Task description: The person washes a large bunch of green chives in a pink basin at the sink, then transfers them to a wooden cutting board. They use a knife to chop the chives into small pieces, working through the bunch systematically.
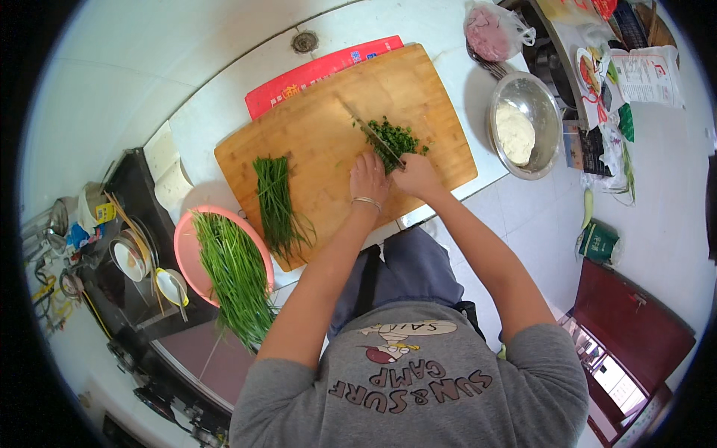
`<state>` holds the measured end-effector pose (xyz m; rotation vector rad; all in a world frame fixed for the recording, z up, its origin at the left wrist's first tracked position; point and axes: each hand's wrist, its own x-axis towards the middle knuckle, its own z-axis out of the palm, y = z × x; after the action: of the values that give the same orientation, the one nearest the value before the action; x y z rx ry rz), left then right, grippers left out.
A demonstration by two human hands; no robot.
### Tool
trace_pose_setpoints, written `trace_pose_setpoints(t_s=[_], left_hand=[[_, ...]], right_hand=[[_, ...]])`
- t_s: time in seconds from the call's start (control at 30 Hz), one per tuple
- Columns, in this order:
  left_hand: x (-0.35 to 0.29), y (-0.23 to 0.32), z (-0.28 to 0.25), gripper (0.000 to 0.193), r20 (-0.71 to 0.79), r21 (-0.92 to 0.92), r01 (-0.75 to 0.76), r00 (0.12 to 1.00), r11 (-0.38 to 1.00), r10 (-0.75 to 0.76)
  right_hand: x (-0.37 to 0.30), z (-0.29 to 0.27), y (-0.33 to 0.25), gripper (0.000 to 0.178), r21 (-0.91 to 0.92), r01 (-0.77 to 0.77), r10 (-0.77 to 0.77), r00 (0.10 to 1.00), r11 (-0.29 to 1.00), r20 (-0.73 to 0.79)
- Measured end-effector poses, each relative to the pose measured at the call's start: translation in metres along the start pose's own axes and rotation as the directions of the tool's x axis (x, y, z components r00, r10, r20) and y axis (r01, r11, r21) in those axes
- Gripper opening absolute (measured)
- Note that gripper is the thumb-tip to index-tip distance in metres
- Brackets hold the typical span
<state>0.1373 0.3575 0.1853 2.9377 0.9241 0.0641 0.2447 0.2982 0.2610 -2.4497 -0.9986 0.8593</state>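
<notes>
A large wooden cutting board point(321, 127) lies on the white counter. My right hand point(416, 176) grips the handle of a knife point(371, 133) whose blade lies over a pile of chopped green chives point(396, 138). My left hand point(369, 178), with a bracelet on the wrist, rests beside the pile with fingers curled toward the greens. A bundle of uncut chives point(278, 201) lies on the board's left part.
A pink bowl point(185, 243) holds more long chives at the lower left. A metal bowl with dough point(524, 123) stands right of the board. A bag of pink meat point(489, 31) sits behind it. A stove with pots and ladles is at far left.
</notes>
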Motion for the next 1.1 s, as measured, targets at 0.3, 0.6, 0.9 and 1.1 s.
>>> trace_pose_setpoints(t_s=[0.3,0.6,0.9,1.1], left_hand=[[0.003,0.013,-0.021,0.083,0.105,0.003,0.130,0.986,0.992,-0.129],[-0.004,0.006,-0.035,0.090,0.087,-0.087,0.172,0.982,0.981,-0.165],[-0.005,0.006,-0.025,0.085,0.068,0.014,0.163,0.984,0.986,-0.164],[0.000,0.003,-0.018,0.084,0.104,0.045,0.136,0.985,0.990,-0.140]], right_hand=[[-0.040,-0.026,0.016,0.025,0.080,-0.018,0.023,0.998,0.997,-0.061],[-0.058,-0.016,0.024,0.023,-0.009,0.048,-0.049,0.986,0.999,-0.158],[-0.058,0.009,0.029,0.023,-0.096,0.092,-0.105,0.985,0.991,-0.137],[-0.052,0.011,0.029,0.023,-0.134,0.077,-0.090,0.992,0.988,-0.092]])
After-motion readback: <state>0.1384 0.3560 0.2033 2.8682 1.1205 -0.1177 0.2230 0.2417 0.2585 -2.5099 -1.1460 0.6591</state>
